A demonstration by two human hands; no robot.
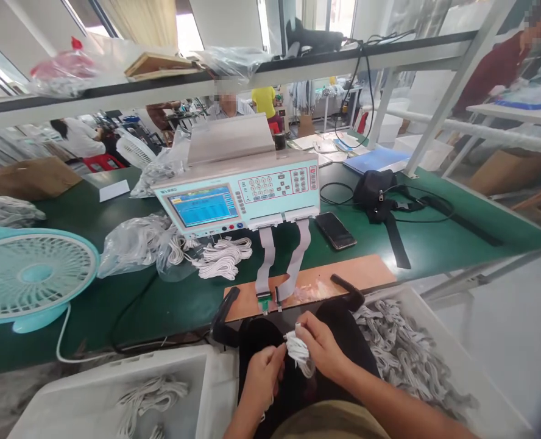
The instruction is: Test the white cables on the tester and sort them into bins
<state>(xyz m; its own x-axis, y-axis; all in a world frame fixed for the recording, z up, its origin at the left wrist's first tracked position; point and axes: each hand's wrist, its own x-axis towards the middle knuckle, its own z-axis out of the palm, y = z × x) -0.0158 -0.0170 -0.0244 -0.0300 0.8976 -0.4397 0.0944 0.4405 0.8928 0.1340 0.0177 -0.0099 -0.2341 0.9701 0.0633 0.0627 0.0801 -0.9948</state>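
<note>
Above my lap, a bundled white cable (297, 349) is held between my two hands. My right hand (318, 344) is closed around the upper right side of the bundle. My left hand (264, 369) pinches at its left side, seemingly on a cable end; the fingers partly hide that end. Just beyond my hands, a small green connector board (264, 303) sits at the edge of an orange-brown board (362, 272). Two grey ribbon cables (265, 262) run from there up to a tester (279, 177) with a lit blue screen.
A bin (485, 405) full of cable bundles stands at right; another bin (192, 378) with fewer is at left. On the green table are a fan (37, 274), white cables (225, 256), bagged cables (136, 244), a phone (335, 230) and a black bag (374, 194). A shelf (170, 82) crosses above.
</note>
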